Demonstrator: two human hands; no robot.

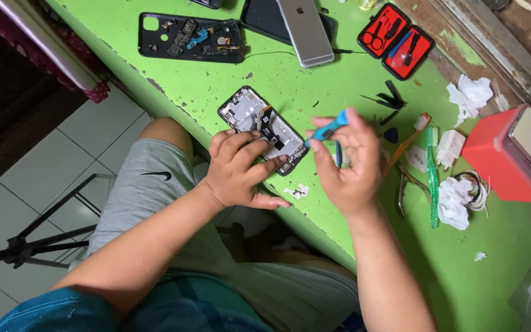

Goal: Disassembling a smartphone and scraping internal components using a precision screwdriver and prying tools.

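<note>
Head view: the opened phone [264, 129] is pinned by the left hand [236, 171] near the front edge of the green surface [462, 270], the fingers spread flat over its lower end, which is thereby hidden. A blue-handled tool [328, 128] is gripped by the right hand [346, 161] between thumb and fingers, its tip brought to the phone's right rim; the tip itself is too small to be made out. A second blue item is partly concealed behind the right hand and cannot be identified.

Just beyond the right hand, a dark blue pick [391, 134], a small cluster of black tools [388, 98], an orange-handled brush [408, 138], a green toothbrush [431, 178] and a white charger plug [450, 147] are laid out. Three crumpled white tissues are counted, one [469, 95] toward the back edge, one [454, 200] near the toothbrush, and a small scrap nearer the front.

Toward the back edge, one black phone back shell [192, 37] with exposed parts, one silver phone [305, 31] lying on a dark panel, and one open red tool case [396, 40] are seen. A red box [502, 157] with a device on top is cut off at the right edge.
</note>
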